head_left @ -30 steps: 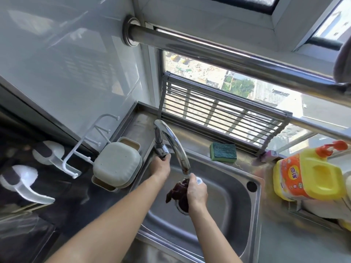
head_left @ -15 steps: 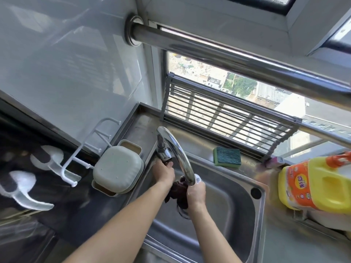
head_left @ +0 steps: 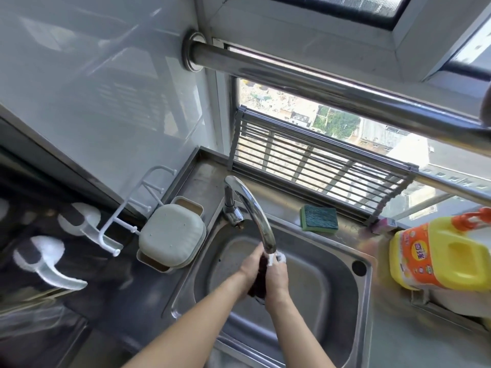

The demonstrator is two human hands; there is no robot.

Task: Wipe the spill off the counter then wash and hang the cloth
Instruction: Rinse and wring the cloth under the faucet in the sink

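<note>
The dark maroon cloth is bunched up and sandwiched between both palms right under the tap spout, over the steel sink basin. The left hand and right hand are both curled around it, pressed together, so only a dark strip shows between them. Off to the side there's a green sponge on the back ledge, a white lidded box to the left, and a yellow detergent jug to the right.

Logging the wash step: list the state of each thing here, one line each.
dark maroon cloth: bunched, held between both hands under the spout
left hand: grips the cloth
right hand: grips the cloth
curved chrome faucet: spout over the basin
green scouring sponge: flat on the sink ledge
</note>
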